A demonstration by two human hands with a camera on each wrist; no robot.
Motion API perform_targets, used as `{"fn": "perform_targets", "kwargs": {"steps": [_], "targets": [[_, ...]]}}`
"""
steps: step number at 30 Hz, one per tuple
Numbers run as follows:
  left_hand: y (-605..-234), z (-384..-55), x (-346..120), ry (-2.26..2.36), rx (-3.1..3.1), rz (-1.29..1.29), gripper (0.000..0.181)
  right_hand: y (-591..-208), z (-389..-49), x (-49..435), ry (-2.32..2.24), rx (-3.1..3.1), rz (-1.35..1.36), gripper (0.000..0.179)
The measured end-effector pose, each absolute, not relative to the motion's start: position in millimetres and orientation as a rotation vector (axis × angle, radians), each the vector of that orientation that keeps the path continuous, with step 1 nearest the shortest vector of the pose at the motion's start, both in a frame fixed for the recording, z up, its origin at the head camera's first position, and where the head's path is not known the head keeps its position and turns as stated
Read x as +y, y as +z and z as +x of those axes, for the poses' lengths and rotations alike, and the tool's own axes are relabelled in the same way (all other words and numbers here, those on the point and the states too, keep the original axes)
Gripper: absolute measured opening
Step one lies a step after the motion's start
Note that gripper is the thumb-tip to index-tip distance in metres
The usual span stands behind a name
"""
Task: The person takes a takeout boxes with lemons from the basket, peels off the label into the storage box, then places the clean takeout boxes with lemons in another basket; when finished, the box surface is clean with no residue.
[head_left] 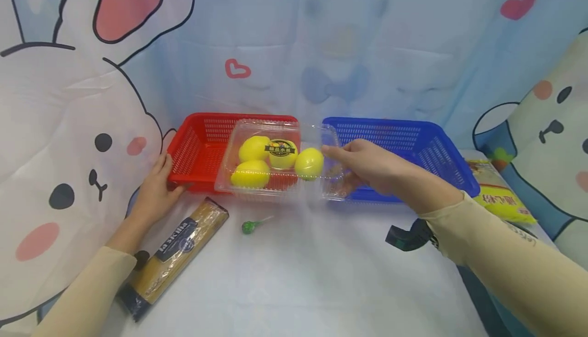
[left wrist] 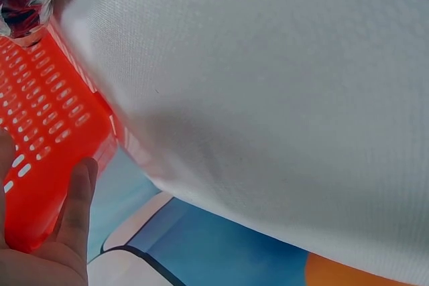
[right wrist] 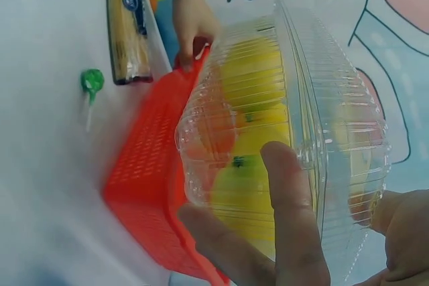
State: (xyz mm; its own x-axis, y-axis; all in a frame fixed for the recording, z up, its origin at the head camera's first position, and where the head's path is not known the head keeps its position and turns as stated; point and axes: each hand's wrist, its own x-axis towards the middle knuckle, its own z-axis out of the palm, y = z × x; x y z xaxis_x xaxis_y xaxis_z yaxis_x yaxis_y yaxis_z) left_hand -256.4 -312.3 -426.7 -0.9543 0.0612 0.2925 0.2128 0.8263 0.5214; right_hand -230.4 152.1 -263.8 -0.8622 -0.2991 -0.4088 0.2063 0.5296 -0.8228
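My right hand [head_left: 369, 166] grips the right end of a clear plastic fruit box [head_left: 285, 176] with several yellow fruits [head_left: 250, 174] inside and a dark label on its lid. The box is held over the front right part of the red basket [head_left: 190, 150] and the gap beside it. In the right wrist view, fingers [right wrist: 291, 199] press one side of the box and the thumb is on the other. My left hand [head_left: 153, 191] holds the red basket's left corner, its thumb along the front. Part of that hand [left wrist: 57, 232] shows in the left wrist view.
A blue basket [head_left: 413, 148] stands to the right, partly behind my right hand. A spaghetti packet [head_left: 176, 255] lies at front left, with a green lollipop [head_left: 248, 227] near it. A yellow bag [head_left: 503, 199] lies at the far right. A printed curtain [head_left: 275, 30] hangs behind.
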Motion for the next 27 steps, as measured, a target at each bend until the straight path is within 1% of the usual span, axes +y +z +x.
{"fn": "perform_targets", "kwargs": {"steps": [6,15,27], "targets": [[-425,-254,-316,-0.834,-2.749,-0.205,0.096,-272,-202,164,-1.328,2.280,-0.065,0.073],[-427,-252,-314,-0.823,-2.726,-0.224,0.095,-296,-160,187,-1.383,2.276,-0.031,0.070],[-429,-253,-311,-0.819,-2.722,-0.244,0.093,-312,-132,211,-1.419,2.215,0.044,0.071]]}}
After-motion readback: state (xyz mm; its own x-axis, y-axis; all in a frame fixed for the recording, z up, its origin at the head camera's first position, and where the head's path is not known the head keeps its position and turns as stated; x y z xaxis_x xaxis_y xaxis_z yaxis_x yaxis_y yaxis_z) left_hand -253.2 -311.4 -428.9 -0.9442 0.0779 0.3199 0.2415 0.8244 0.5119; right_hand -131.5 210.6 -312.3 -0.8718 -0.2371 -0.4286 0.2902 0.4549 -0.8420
